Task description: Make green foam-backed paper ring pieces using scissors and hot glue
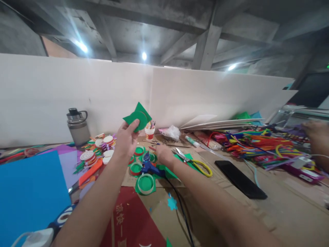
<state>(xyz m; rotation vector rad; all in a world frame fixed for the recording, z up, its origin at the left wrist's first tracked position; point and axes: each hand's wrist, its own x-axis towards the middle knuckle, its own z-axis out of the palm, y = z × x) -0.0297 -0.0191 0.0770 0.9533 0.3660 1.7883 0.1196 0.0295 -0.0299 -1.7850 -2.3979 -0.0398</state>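
Observation:
My left hand (128, 135) is raised above the table, thumb pressed on green craft-sheet pieces (140, 120) with a rounded part and pointed corners. My right hand (164, 154) reaches low over the cardboard, among shallow round lids; its fingertips are blurred and partly hidden, so what they touch is unclear. A blue glue gun (151, 168) lies just in front of it, its black cord running toward me. Below sits a white-rimmed round lid (145, 184) on a green square. Scissors (197, 164) with yellow handles lie right of my right hand.
A grey bottle (77, 128) stands at back left, near a blue sheet (33, 199). Colourful pipe cleaners (257, 145) are heaped at right behind a black phone-like slab (240, 179). Another person's hand (317, 133) shows at the right edge. A white board (102, 92) closes off the back.

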